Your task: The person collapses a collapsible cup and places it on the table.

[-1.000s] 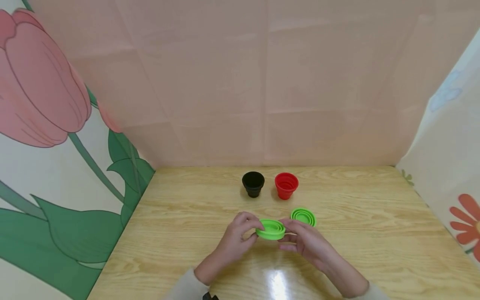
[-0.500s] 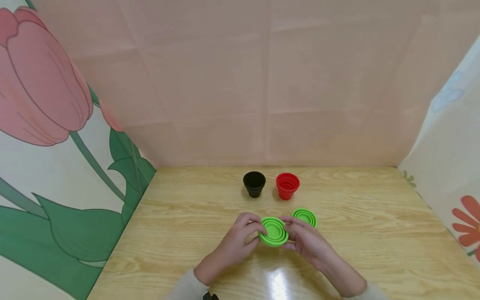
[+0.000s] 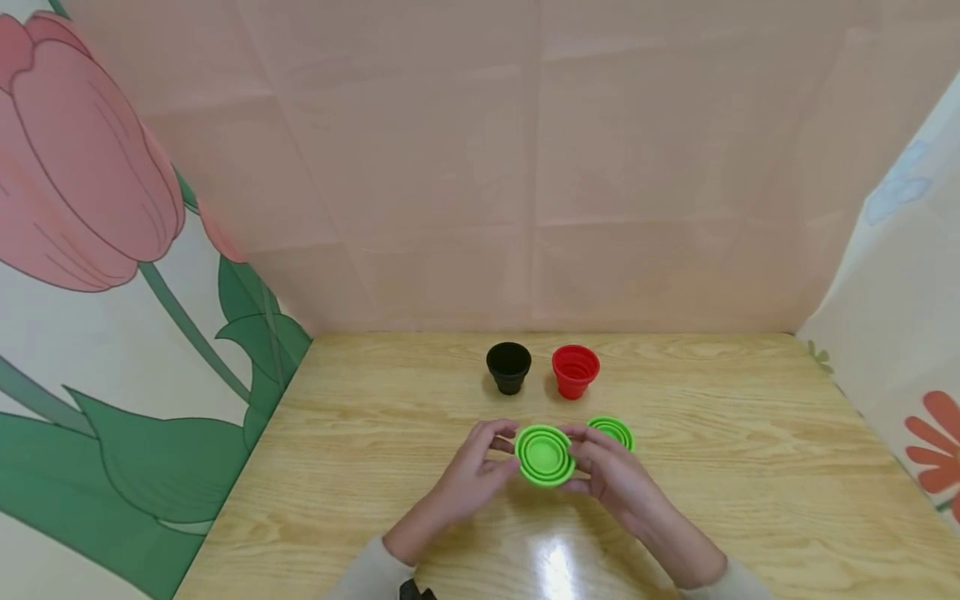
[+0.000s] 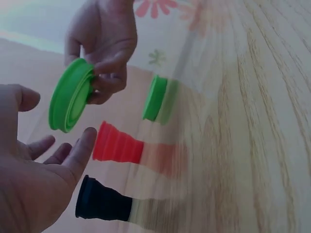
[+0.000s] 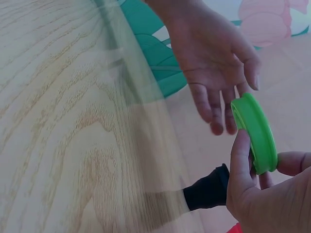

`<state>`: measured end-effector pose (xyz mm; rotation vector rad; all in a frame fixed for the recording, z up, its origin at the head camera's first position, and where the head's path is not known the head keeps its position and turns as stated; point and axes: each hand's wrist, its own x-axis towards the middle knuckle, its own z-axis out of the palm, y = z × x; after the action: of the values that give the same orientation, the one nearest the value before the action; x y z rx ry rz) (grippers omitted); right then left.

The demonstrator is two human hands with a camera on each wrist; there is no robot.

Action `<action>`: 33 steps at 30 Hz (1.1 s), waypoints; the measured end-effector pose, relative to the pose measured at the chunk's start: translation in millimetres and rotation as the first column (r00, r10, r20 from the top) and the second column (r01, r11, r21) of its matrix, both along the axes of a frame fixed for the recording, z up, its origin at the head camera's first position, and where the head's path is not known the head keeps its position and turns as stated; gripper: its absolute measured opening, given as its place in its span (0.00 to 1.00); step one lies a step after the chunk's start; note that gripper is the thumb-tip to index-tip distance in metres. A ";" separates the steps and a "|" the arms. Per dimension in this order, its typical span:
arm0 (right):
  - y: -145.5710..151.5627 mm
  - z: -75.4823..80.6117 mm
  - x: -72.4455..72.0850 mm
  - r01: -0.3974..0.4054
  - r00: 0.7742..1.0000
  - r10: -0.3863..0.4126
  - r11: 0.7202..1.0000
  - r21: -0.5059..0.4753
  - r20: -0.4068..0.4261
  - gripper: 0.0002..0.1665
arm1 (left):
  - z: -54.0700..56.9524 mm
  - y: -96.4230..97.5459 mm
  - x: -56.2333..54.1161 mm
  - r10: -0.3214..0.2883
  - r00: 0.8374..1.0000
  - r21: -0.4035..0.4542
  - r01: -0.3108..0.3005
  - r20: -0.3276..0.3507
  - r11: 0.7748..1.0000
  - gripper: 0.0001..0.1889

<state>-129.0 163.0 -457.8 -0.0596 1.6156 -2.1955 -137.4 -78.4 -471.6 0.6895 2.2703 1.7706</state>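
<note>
One black cup (image 3: 509, 368), one red cup (image 3: 574, 372) and two flattened green cups (image 3: 544, 455) (image 3: 615, 429) make four cups in total. One left hand (image 3: 476, 472) and one right hand (image 3: 617, 477) are visible, two hands altogether. There is one counter (image 3: 360, 417).

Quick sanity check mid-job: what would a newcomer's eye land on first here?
Probably the flattened bright green cup, pinched in the right hand above the wooden table, with the left hand close beside it. Next, the black cup and red cup standing side by side behind it, and the large pink tulip at the head view's upper left.
</note>
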 end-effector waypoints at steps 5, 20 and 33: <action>-4.6 -1.0 -3.3 0.028 1.000 -0.028 0.999 0.028 0.000 0.22 | -3.4 5.5 -2.4 0.020 0.995 0.060 -0.026 0.102 0.998 0.25; -13.3 -11.3 -13.9 0.091 0.994 -0.095 0.992 0.088 0.048 0.25 | -9.2 7.5 -12.7 -0.029 0.955 0.231 -0.041 0.295 0.972 0.27; -20.3 -25.1 -24.5 0.132 0.985 -0.151 0.972 0.194 0.083 0.24 | -25.8 2.7 -25.0 -0.027 0.940 0.236 -0.058 0.340 0.970 0.27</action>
<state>-153.5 142.7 -482.9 0.2202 1.8125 -2.1000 -162.4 -75.7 -497.4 0.3623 1.8569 2.0163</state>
